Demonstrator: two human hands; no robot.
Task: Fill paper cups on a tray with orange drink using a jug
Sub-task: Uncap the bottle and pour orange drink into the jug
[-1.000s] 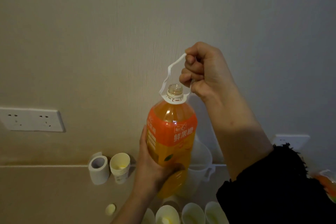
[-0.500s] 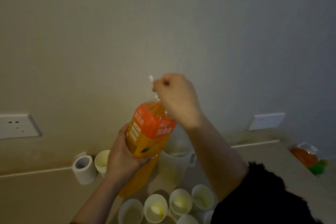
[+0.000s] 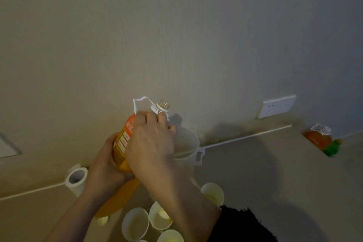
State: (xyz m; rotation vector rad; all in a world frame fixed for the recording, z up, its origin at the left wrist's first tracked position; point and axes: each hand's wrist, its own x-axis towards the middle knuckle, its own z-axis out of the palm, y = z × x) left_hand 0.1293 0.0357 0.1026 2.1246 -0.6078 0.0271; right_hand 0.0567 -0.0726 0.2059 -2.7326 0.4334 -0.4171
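A big orange drink bottle [image 3: 121,143] with no cap is tilted to the right, its open neck [image 3: 164,104] above the white jug [image 3: 185,143]. My left hand [image 3: 106,165] grips the bottle's body from the left. My right hand [image 3: 151,141] grips the bottle's shoulder just below the white carry loop. Several white paper cups [image 3: 135,223] stand close together below my arms; my right forearm hides some of them. No liquid shows at the neck.
A white tape roll [image 3: 76,178] stands by the wall at the left. A small yellowish cap [image 3: 102,220] lies near the cups. At the far right, an orange bottle [image 3: 317,136] and a green object [image 3: 333,147] sit on the counter. A wall socket [image 3: 277,106] is behind.
The bottle has tipped from upright toward the jug. My right hand let go of the carry loop and moved down onto the bottle's shoulder. The view has dropped toward the counter.
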